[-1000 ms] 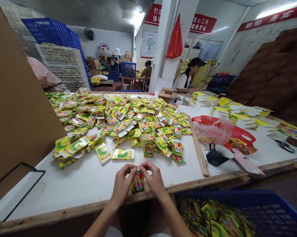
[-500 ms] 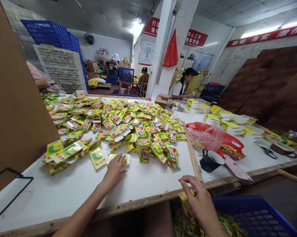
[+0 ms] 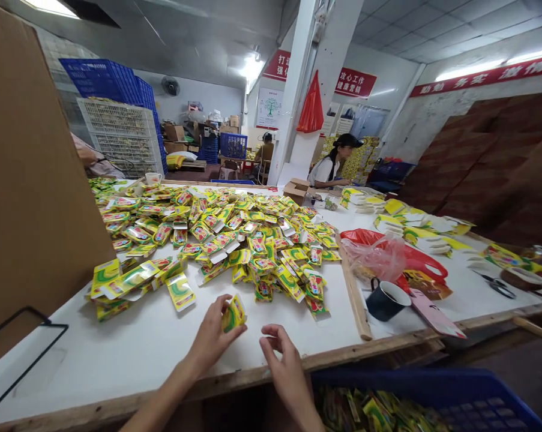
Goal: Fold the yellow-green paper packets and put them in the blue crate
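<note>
My left hand [image 3: 213,336] grips a yellow-green card packet [image 3: 233,313], lifted just off the white table [image 3: 140,342]. My right hand [image 3: 285,360] hovers close to its right with fingers curled and nothing in them, near the table's front edge. Behind both hands lies a big heap of yellow-green packets [image 3: 216,234]. A few flat packets [image 3: 180,292] lie loose at the heap's near left.
A blue crate [image 3: 433,402] with packets in it stands below the table at right. A wooden strip [image 3: 354,291] divides the table; beyond it are a dark mug [image 3: 385,300], a red bag [image 3: 397,252] and scissors [image 3: 496,285]. A cardboard sheet [image 3: 27,180] stands left. A person [image 3: 334,162] sits at the far end.
My left hand has picked a flat packet off the table. My right hand has come back from the blue crate, empty, toward the left hand.
</note>
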The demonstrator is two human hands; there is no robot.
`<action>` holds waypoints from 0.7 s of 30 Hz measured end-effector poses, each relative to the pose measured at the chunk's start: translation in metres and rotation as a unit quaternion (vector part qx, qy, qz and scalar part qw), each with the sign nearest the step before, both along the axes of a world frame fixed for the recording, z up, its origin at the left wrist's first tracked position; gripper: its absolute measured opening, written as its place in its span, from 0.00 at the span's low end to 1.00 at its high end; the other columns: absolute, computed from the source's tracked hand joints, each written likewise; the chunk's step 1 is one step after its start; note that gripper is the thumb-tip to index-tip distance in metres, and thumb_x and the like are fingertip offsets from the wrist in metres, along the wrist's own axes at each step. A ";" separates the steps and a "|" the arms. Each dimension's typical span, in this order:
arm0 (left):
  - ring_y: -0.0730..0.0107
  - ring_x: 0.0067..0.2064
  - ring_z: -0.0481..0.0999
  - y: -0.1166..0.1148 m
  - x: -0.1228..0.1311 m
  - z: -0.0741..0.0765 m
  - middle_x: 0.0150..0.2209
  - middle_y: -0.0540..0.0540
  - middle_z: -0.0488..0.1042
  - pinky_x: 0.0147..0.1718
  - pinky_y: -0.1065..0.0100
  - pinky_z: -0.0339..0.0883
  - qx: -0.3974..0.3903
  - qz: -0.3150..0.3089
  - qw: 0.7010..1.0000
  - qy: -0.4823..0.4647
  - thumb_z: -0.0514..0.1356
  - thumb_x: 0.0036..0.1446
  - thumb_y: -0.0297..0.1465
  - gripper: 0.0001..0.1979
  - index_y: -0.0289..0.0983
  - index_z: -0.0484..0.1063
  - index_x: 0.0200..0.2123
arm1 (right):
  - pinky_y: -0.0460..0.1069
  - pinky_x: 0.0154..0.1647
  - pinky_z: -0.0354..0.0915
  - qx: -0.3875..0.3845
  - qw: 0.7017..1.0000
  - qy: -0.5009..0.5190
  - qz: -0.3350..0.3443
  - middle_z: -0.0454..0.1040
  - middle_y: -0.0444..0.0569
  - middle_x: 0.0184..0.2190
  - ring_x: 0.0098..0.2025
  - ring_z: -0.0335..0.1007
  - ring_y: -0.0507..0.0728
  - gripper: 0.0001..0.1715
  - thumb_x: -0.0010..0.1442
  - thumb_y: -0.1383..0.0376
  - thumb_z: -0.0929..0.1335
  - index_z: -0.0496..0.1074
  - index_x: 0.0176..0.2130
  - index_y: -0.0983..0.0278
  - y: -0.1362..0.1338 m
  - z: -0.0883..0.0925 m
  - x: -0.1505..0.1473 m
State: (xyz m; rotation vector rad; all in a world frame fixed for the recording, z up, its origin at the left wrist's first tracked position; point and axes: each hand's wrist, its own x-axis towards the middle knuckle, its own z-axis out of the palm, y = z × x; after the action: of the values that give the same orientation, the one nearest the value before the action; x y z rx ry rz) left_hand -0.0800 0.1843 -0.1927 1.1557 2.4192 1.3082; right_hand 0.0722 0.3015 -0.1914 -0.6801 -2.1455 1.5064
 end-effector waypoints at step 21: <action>0.64 0.48 0.67 0.005 0.043 -0.004 0.50 0.40 0.65 0.47 0.62 0.63 0.149 -0.009 0.984 -0.093 0.53 0.60 0.36 0.17 0.37 0.61 0.50 | 0.49 0.45 0.65 -0.054 0.991 0.117 -0.023 0.70 0.51 0.41 0.44 0.69 0.55 0.18 0.61 0.58 0.64 0.57 0.48 0.63 -0.008 -0.007 -0.018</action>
State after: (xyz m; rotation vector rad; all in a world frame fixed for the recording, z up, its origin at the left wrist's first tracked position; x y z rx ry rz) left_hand -0.0373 0.1890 -0.1967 1.0606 2.1292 1.7337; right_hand 0.0538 0.2937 -0.1986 -0.5546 -1.8723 1.6018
